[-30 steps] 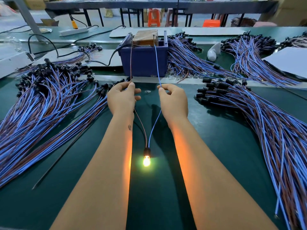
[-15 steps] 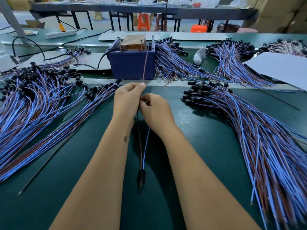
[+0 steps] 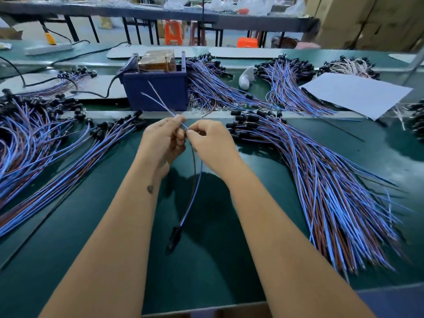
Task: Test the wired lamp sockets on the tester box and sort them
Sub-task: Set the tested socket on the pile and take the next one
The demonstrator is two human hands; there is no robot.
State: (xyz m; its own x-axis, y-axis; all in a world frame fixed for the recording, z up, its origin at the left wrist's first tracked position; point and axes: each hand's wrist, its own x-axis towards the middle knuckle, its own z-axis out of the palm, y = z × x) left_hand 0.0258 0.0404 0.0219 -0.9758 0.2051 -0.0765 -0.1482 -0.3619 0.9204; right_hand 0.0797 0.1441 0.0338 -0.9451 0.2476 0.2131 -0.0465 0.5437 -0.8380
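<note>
From the head camera, two bare forearms reach over a dark green table mat. The left hand and the right hand meet at the middle, each with fingers curled, pinching the one wired lamp socket's two leads, a blue wire and a brown wire. The stripped wire ends stick up past the fingers in front of the dark blue tester box, apart from it. The black socket hangs low between the forearms, its bulb unlit.

One tester box stands at the mat's far edge, a brown block on top. Large bundles of blue-and-brown wired sockets lie left and right; at least four more bundles lie behind. One white sheet rests far right, and one white power strip far left. Behind stand dark workbenches, orange stools and cardboard boxes.
</note>
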